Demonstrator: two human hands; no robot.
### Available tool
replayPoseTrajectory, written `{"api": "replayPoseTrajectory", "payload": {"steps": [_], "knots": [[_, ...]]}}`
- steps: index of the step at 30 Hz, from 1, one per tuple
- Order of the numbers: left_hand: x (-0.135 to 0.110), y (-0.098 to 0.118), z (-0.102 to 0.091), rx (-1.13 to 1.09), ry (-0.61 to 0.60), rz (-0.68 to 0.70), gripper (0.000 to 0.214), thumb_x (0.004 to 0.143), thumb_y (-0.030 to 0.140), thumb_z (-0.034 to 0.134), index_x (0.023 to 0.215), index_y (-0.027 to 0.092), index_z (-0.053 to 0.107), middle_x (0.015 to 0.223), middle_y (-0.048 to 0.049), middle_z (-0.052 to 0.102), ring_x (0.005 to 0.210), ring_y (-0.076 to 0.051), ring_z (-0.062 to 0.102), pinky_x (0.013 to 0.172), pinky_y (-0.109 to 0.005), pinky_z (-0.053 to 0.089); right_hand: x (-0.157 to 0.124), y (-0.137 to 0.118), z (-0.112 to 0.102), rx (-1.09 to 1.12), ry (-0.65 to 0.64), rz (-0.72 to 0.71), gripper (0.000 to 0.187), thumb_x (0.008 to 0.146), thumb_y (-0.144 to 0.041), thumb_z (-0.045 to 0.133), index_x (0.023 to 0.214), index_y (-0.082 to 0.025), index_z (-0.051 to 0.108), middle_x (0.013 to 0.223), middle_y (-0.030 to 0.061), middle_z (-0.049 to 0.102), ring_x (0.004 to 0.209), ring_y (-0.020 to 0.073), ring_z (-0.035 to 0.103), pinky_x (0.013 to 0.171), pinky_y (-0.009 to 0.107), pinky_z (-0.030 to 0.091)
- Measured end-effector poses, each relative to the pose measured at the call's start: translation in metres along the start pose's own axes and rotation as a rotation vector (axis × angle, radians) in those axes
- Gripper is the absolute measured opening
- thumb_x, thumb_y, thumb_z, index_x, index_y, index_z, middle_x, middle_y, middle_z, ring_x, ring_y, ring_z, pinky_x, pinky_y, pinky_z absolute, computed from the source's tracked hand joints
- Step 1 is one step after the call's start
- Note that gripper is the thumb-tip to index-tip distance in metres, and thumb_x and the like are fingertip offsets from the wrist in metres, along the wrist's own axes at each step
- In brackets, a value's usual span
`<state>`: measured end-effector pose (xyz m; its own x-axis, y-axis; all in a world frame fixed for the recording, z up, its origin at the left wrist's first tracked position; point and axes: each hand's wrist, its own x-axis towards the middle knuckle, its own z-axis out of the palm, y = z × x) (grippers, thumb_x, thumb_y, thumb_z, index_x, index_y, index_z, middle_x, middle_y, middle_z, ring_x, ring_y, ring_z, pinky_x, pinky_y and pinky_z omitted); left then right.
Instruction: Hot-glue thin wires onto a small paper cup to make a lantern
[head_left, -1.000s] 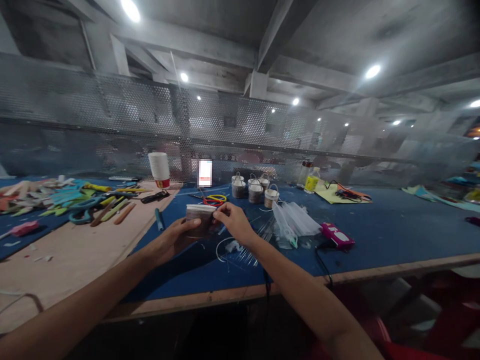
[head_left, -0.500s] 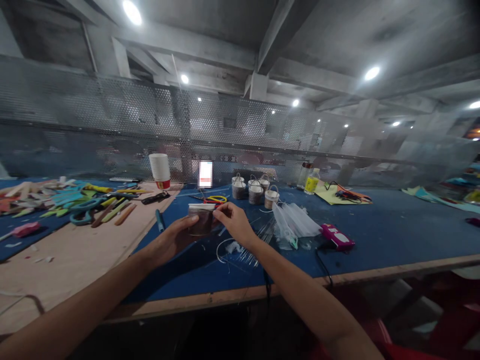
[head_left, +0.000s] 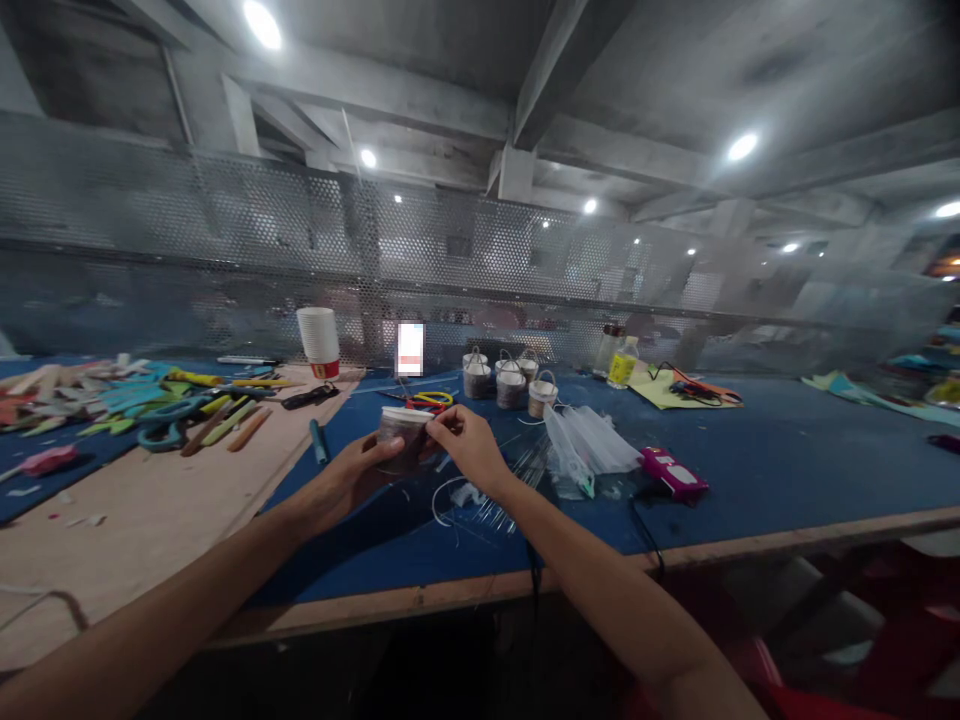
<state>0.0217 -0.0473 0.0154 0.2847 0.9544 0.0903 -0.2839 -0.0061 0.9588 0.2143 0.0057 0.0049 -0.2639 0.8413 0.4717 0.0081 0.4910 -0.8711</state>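
My left hand (head_left: 358, 472) wraps round a small paper cup (head_left: 403, 440) with a dark brown covering and a white rim. Its thumb lies across the front of the cup. At the right side of the rim, my right hand (head_left: 459, 438) pinches with thumb and forefinger; whatever is between them is too small to make out. Just behind the cup lie red and yellow-handled pliers (head_left: 433, 400), partly hidden. Several similar covered cups with looped handles (head_left: 511, 385) stand further back. Thin clear strands (head_left: 517, 490) and a white curled wire (head_left: 437, 505) lie below my right wrist.
Clear plastic bags (head_left: 589, 445) and a magenta device (head_left: 673, 473) with a cable lie to the right. A yellow-labelled bottle (head_left: 622, 364) stands behind. On the left are stacked paper cups (head_left: 319, 338), blue-handled scissors (head_left: 169, 425) and coloured strips. A perforated metal screen (head_left: 465, 240) closes the back.
The cup has tilted slightly, and my left thumb has shifted from near its rim across its front. My right hand stays pinched at the right side of the rim.
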Motion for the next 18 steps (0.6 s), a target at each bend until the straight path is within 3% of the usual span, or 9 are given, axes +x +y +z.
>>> {"api": "replayPoseTrajectory", "payload": {"steps": [6,18], "knots": [[-0.0005,0.002,0.0014,-0.006,-0.024,0.015,0.034,0.087,0.034,0.078,0.116,0.014,0.08,0.118,-0.0149,0.078,0.111,-0.028,0.069,0.101,-0.037,0.052,-0.0001,-0.0012,0.0001,0.012,-0.012,0.015,0.02,0.088,-0.038,0.072,0.088,-0.021,0.061,0.076,0.0004,0.074,0.069,0.0193,0.074,0.076,0.032,0.059],[-0.0051,0.0065,0.0014,-0.023,-0.075,0.011,0.03,0.092,0.027,0.073,0.117,0.014,0.08,0.117,-0.0151,0.079,0.105,-0.026,0.071,0.096,-0.035,0.054,-0.0023,-0.0095,-0.0012,0.089,-0.052,0.068,0.027,0.088,-0.043,0.072,0.087,-0.02,0.058,0.075,0.0014,0.074,0.067,0.018,0.074,0.072,0.031,0.058]]}}
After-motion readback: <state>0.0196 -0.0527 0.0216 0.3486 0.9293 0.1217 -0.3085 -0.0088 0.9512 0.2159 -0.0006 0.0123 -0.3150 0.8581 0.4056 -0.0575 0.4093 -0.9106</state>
